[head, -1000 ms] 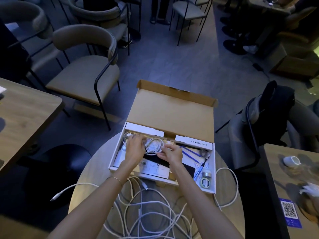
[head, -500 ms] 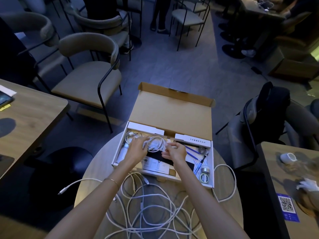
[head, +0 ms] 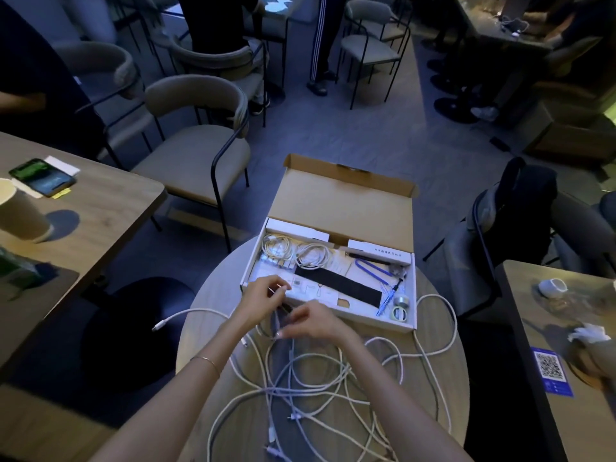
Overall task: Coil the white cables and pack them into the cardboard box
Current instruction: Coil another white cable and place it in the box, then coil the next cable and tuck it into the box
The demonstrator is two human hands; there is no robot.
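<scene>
The loose white cables are lying in a messy pile on the round table, just in front of the cardboard box. Two coiled cables are sitting inside the box, in its back left corner. The left hand and the right hand are close together at the front edge of the box, each pinching a cable. A phone is lying on another table, far left of the box.
</scene>
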